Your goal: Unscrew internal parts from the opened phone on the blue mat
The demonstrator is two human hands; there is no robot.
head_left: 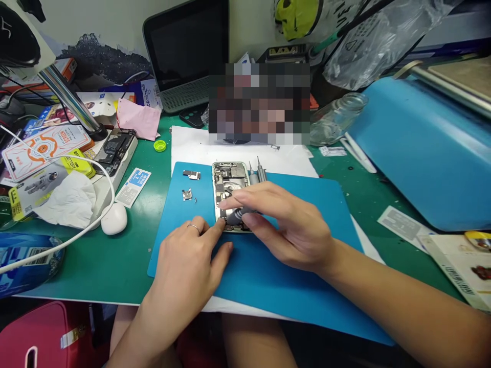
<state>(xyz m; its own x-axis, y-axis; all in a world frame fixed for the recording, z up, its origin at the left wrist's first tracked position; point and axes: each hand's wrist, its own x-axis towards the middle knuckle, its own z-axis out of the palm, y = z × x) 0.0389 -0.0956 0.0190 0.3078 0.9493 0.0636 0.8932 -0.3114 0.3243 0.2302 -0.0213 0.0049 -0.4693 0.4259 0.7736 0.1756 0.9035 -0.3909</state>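
An opened smartphone [238,171] lies on the blue mat [307,301], its inner parts bare. My right hand [289,225] is over its lower half, with a grey screwdriver [236,216] pinched between thumb and fingers. The screwdriver's tip is too small to make out. My left hand [187,260] rests on the mat at the phone's lower left, index fingertip at its edge and thumb apart. Left of the phone lie a metal shield piece [192,175] and a small bracket [186,194]. Two grey screwdriver-like tools [261,171] lie beyond my right hand, partly hidden.
A white earbud case [114,219], a white cable [109,179] and a pile of boxes stand at left. A dark-screened display [187,46] is at the back. At right are a glass jar [337,120], white tweezers [358,153] and a raised blue sheet [418,158].
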